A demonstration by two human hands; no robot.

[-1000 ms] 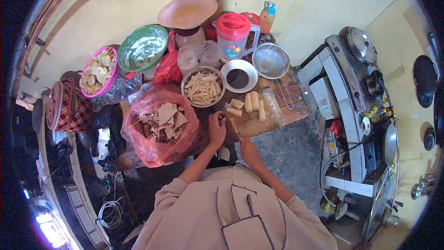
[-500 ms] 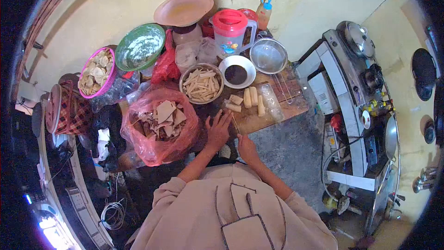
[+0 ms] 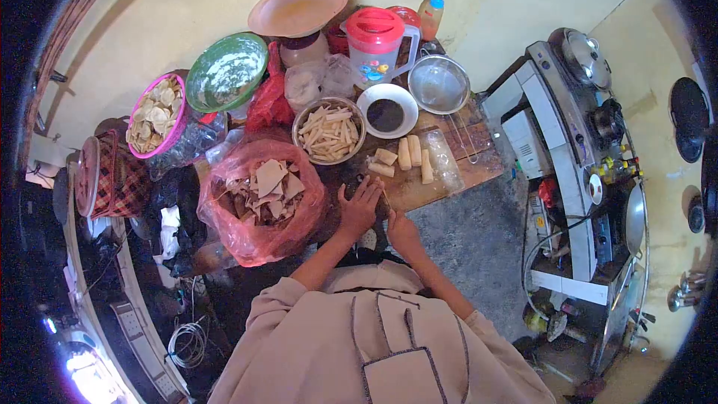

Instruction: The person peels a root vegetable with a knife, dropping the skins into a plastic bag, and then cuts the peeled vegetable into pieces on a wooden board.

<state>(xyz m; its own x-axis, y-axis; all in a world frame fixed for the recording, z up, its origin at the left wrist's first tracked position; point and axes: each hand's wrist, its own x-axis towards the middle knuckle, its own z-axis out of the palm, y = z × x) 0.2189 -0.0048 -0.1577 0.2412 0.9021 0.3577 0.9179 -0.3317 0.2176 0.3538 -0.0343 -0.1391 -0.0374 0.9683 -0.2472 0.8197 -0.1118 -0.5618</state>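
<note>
My left hand rests at the left edge of the wooden cutting board, fingers spread and pointing away from me. Beside it, my right hand is closed around what looks like a knife; only a thin edge of it shows between the hands. Past my left fingertips lie short pale pieces, apparently cut from rolls. Longer pale rolls lie to their right, near a clear plastic bag. A metal bowl holding pale strips stands beyond my left hand.
To the left is a red plastic bag filled with flat pieces. Behind stand a white bowl of dark liquid, a strainer, a pitcher, a green basin and a pink basket. The stove stands right.
The view shifts slightly, so the table things appear a little farther right. My left hand draws back slightly from the short pieces; my right hand stays closed beside it.
</note>
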